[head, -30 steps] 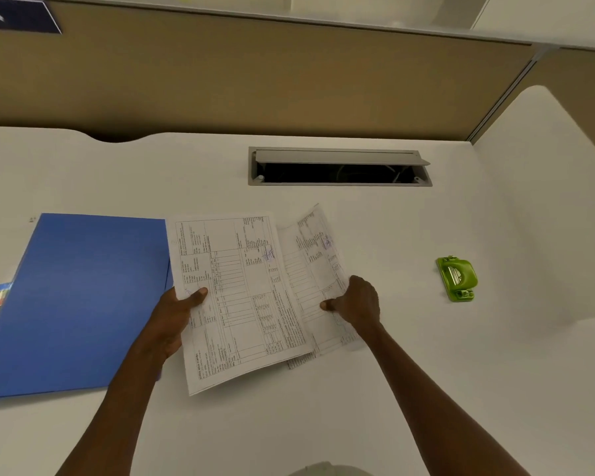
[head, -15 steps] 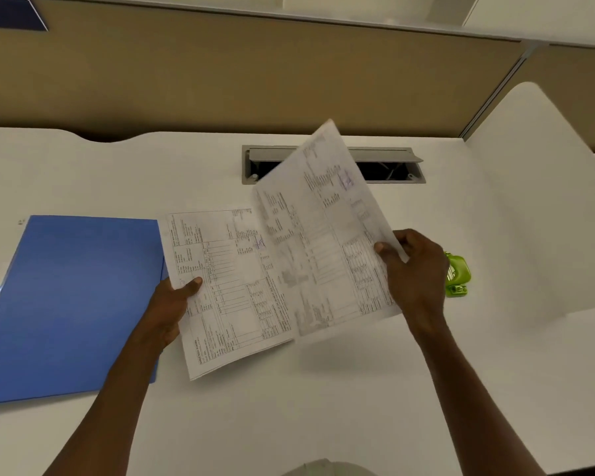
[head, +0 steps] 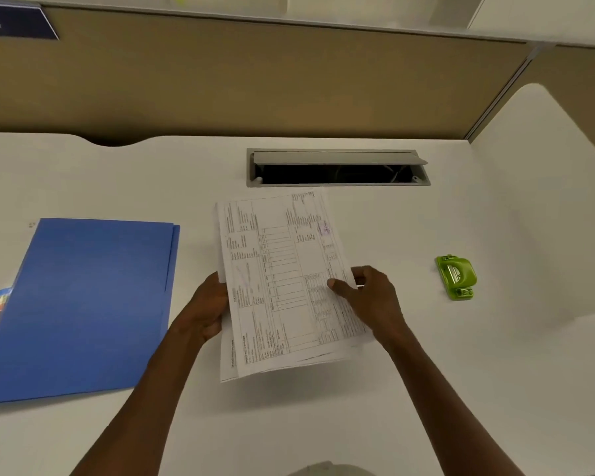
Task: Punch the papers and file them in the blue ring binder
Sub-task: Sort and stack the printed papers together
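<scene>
Where both forearms rise from the bottom edge toward mid-frame: left hand [head: 207,309] cupped round the left edge of the papers [head: 282,280], fingers curled behind; right hand [head: 371,298] pinching the right edge, thumb on top, fingers beneath. Thin white printed sheets, ruled with tables and fine text, stacked nearly square, edges slightly offset at lower left, held just above the matte white desk [head: 323,424]. Left of frame: blue ring binder [head: 83,304], flat, closed, smooth cover; right of frame, well apart: small glossy green hole punch [head: 455,277]; above the sheets, grey rectangular cable hatch [head: 337,166], lid raised.
</scene>
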Action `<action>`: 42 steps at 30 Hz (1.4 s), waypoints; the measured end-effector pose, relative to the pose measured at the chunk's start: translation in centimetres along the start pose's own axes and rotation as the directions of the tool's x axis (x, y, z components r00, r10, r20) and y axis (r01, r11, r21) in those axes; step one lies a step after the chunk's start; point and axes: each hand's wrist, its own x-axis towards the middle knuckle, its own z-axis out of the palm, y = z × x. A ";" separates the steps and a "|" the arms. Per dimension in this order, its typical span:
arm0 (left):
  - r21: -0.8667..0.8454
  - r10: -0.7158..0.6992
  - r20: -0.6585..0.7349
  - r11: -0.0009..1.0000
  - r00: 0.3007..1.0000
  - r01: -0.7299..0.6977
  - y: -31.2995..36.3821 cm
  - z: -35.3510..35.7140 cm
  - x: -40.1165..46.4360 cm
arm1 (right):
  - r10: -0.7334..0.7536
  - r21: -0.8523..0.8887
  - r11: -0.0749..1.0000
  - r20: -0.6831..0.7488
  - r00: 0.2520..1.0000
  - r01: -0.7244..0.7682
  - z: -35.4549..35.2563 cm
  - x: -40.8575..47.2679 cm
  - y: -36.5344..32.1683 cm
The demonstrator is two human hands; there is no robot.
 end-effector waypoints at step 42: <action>0.203 0.254 -0.234 0.957 0.938 -0.209 -0.1 12.3 0.4 | -0.210 0.400 0.884 -0.118 0.971 0.240 -2.1 3.1 5.6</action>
